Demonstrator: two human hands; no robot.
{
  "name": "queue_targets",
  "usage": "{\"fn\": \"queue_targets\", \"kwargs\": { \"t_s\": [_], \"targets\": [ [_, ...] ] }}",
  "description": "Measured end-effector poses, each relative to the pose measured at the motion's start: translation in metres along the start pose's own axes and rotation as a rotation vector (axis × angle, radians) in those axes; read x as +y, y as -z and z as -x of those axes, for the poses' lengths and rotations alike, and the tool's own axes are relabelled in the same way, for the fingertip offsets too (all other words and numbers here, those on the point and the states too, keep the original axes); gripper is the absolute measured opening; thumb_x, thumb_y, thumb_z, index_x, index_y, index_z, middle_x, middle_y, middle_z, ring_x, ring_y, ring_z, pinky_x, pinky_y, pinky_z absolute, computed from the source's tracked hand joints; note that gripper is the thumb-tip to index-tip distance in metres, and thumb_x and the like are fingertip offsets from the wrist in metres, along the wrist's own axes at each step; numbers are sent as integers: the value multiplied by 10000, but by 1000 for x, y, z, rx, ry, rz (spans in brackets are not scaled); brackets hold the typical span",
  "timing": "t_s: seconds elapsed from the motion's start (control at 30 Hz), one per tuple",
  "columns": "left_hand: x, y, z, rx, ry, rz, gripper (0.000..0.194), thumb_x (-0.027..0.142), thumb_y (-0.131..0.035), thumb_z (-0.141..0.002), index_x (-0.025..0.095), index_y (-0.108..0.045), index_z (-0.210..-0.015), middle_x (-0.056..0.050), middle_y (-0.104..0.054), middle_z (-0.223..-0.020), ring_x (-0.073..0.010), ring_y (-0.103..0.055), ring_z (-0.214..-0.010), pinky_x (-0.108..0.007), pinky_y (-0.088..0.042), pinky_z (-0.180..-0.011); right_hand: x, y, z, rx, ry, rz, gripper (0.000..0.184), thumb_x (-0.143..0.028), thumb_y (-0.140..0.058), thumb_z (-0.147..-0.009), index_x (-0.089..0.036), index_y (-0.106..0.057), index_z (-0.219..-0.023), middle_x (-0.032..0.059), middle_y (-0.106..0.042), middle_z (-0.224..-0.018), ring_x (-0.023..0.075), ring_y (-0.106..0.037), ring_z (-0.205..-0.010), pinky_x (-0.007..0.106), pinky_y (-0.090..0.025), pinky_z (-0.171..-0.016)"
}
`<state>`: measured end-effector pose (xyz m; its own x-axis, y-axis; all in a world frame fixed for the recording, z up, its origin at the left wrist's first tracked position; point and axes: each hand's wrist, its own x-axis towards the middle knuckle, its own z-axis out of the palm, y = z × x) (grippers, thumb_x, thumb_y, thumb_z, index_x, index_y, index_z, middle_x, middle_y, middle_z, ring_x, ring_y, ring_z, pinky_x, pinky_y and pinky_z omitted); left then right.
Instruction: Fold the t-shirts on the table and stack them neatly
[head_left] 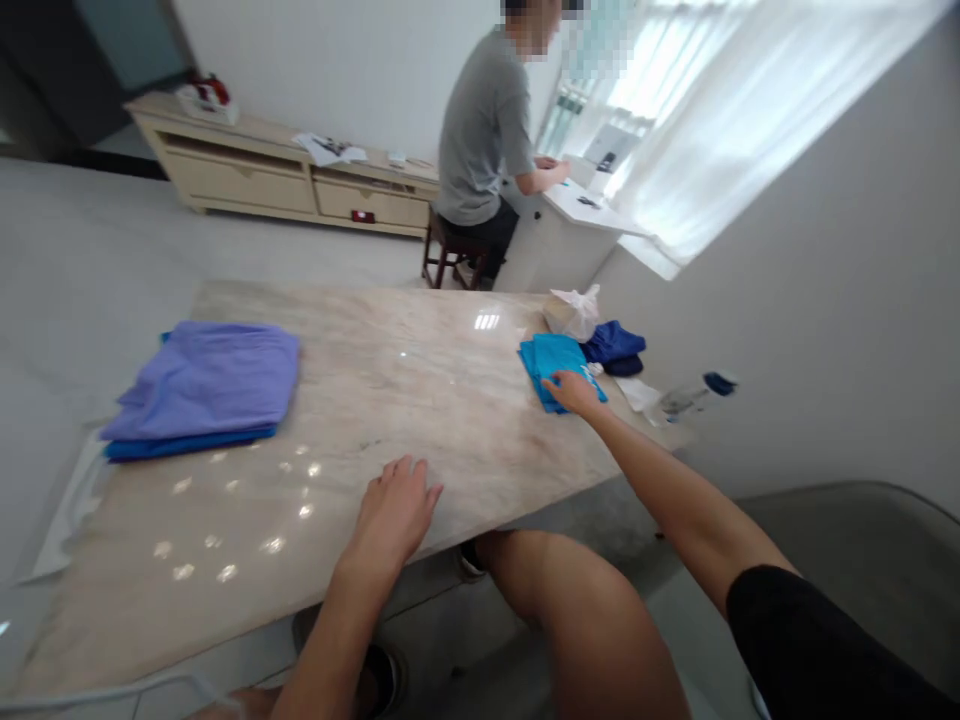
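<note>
R arm's stretched fwd across the table [390, 370], elbow nearly straight, and the R hand [574, 392] is down on top of a folded teal cloth [551, 362]. The cloth's a loose, slightly uneven stack near the table's far right corner, w/ edges fanned out a bit. R fingers [559, 385] are spread only a little and lie across its near edge; can't tell if they're pinching it or just pressing.

L arm comes up from the bottom of the view, and the L hand [394, 512] is open, fingers [409, 472] slightly spread, resting at the table's near edge, touching nothing else.

Right beside the teal cloth: a navy cloth [615, 345] and a white plastic bag [571, 313]. Nearer the wall, a clear bottle w/ dark blue cap [694, 395] lies on its side next to a white scrap [637, 394]. Left side of the table has a folded lilac cloth [202, 380] on a blue one [187, 445]. Beyond the table, a co-worker [480, 130] sits on a stool at a white desk [577, 225], both hands on it.
</note>
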<state>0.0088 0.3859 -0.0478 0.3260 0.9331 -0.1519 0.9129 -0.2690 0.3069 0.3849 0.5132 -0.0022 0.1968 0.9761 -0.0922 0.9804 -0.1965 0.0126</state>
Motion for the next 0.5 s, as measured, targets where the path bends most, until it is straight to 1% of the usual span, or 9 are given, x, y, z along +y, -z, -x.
{"fn": "queue_targets", "kwargs": {
  "t_s": [0.03, 0.07, 0.13, 0.2, 0.27, 0.33, 0.4, 0.5],
  "targets": [
    [0, 5, -1, 12, 5, 27, 336, 362, -540, -1102, 184, -766, -1276, -201, -749, -1359, -373, -692, -1282, -495, -594, -1021, 1, -6, -5, -3, -61, 59, 373, -387, -650, -1112, -72, -833, -1193, 239, -811, -1218, 277, -772, -1083, 323, -520, -912],
    [0, 10, -4, 26, 7, 40, 321, 350, -544, -1101, 178, -763, -1261, -199, -757, -1305, -371, -692, -1257, -488, -590, -1010, 2, -14, -11, 19, -98, 125, 365, -407, -668, -1101, -98, -843, -1182, 240, -804, -1252, 289, -773, -1102, 333, -516, -916],
    [1, 18, -11, 52, 16, 61, 287, 319, -557, -1098, 178, -755, -1250, -189, -756, -1267, -361, -689, -1235, -478, -580, -1005, 6, -27, -28, 12, -73, 235, 329, -389, -706, -1074, -117, -855, -1182, 255, -794, -1294, 327, -766, -1147, 364, -506, -921],
    [2, 23, -17, 63, 24, 92, 275, 316, -566, -1103, 183, -746, -1262, -178, -755, -1257, -351, -691, -1225, -472, -577, -1003, 13, -32, -47, -82, -12, 288, 301, -365, -689, -1079, -137, -875, -1138, 252, -816, -1229, 342, -769, -1138, 378, -499, -891],
    [3, 24, -18, 59, 37, 120, 283, 329, -558, -1115, 188, -736, -1284, -171, -752, -1269, -346, -696, -1222, -474, -581, -996, 22, -30, -61, -157, 11, 293, 280, -358, -693, -1074, -163, -894, -1087, 236, -832, -1176, 345, -777, -1111, 386, -499, -869],
    [2, 24, -15, 51, 52, 120, 288, 335, -549, -1122, 187, -733, -1288, -168, -749, -1271, -347, -698, -1215, -475, -584, -983, 30, -26, -66, -179, -4, 256, 269, -355, -700, -1068, -180, -905, -1061, 221, -840, -1163, 343, -782, -1095, 393, -506, -871],
    [-1, 22, -11, 51, 65, 91, 275, 324, -554, -1118, 182, -738, -1265, -171, -748, -1251, -350, -699, -1203, -469, -585, -967, 34, -23, -63, -153, -58, 194, 280, -343, -677, -1076, -186, -908, -1090, 220, -840, -1180, 339, -785, -1098, 396, -517, -877],
    [-4, 23, -7, 72, 77, 49, 254, 300, -559, -1112, 176, -746, -1230, -172, -749, -1229, -349, -701, -1200, -458, -588, -962, 34, -14, -54, -92, -187, 120, 366, -318, -567, -1119, -162, -883, -1218, 254, -821, -1231, 348, -791, -1096, 405, -539, -848]
  ]
}}
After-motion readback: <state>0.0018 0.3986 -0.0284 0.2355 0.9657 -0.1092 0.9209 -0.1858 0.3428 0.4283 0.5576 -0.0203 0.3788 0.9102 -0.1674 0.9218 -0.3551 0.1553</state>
